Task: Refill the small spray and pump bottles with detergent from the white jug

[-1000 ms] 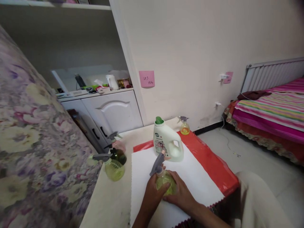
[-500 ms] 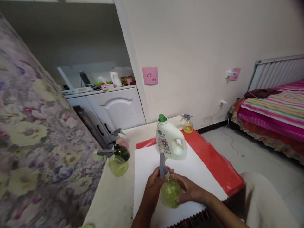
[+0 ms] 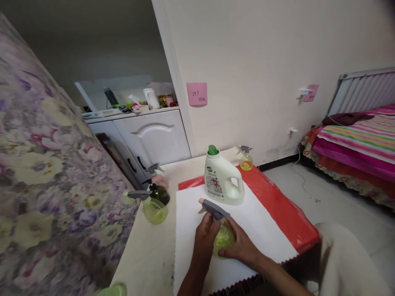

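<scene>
Both hands are on a spray bottle (image 3: 224,239) with a yellow-green body and a grey trigger head, above the white sheet near the table's front edge. My left hand (image 3: 206,236) is closed around the neck, just under the spray head. My right hand (image 3: 242,246) wraps the round body from the right, thumb across its front. The nozzle points to the left. Just behind stands a pale green detergent jug (image 3: 220,181) with a green spout in its open mouth. Palms and some fingertips are hidden by the bottle.
More spray bottles stand on the left: a yellow-green one (image 3: 155,211), a dark one (image 3: 161,195), a pink one (image 3: 160,181). Another with orange-yellow liquid (image 3: 246,162) is at the back right. Red plastic (image 3: 274,205) lies under the white sheet (image 3: 188,230). A floral curtain (image 3: 61,185) hangs left.
The held bottle's spray head has turned, its nozzle swinging from pointing away to pointing left. The left hand has shifted slightly at the neck. The view has moved a little.
</scene>
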`<move>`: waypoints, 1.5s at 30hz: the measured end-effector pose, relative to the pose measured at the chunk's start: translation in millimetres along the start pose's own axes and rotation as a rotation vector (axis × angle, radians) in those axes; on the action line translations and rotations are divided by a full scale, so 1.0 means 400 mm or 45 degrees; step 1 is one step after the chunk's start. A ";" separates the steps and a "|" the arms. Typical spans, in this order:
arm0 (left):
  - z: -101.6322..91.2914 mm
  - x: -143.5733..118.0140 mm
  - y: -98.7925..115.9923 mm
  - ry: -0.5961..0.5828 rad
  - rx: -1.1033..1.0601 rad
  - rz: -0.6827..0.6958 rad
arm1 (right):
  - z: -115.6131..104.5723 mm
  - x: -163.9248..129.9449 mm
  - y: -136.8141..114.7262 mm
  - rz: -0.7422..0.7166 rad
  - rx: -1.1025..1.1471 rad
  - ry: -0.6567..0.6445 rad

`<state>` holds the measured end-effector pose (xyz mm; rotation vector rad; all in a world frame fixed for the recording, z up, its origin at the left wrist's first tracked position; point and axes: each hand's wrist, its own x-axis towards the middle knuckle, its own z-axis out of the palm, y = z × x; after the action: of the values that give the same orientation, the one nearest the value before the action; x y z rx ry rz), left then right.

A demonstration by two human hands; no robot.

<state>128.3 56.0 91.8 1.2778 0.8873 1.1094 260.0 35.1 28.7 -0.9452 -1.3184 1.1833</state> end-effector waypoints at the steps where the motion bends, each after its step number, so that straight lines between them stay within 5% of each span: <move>1: -0.003 0.002 -0.005 -0.025 -0.006 -0.001 | -0.005 0.001 0.001 -0.003 0.062 -0.039; 15: -0.009 0.017 -0.029 -0.104 0.082 0.018 | -0.083 0.040 -0.007 0.076 0.177 -0.369; 23: 0.002 0.036 -0.101 0.104 0.186 0.095 | -0.106 0.040 0.059 -0.023 0.123 -0.264; 28: 0.001 0.020 -0.102 0.055 0.347 0.131 | -0.074 0.015 0.060 -0.057 0.031 -0.164; 39: -0.099 -0.014 -0.119 -0.139 0.530 0.198 | 0.003 -0.016 0.055 -0.143 -0.259 0.206; 45: -0.134 -0.018 -0.132 0.058 0.658 0.139 | 0.011 0.002 0.048 -0.165 -0.199 0.201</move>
<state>82.2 65.9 32.6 1.7440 1.1995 1.0306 253.8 39.2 10.4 -1.0276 -1.3367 0.8986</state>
